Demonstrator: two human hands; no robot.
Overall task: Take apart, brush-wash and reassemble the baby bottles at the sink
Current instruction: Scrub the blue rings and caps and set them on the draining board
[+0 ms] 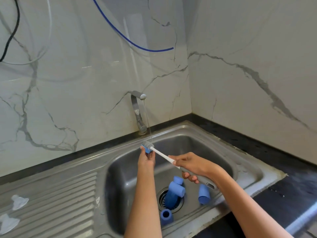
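Note:
My left hand (146, 160) holds a small blue bottle ring (147, 149) up over the sink basin, under a thin stream of water from the tap (139, 110). My right hand (195, 167) grips the grey handle of a bottle brush (161, 154), whose grey bristle head presses against the blue ring. Several blue bottle parts lie in the basin: a bottle body (174, 191) over the drain, a cap (204, 194) to its right and another blue piece (166, 216) at the front. Two clear teats (18, 202) (7, 222) rest on the ribbed draining board.
The steel sink (223, 148) sits in a dark counter (291, 186) in a corner of marble-patterned walls. A blue hose (137, 45) and a black cable (12, 31) hang on the back wall. The draining board (60, 203) stretches to the left.

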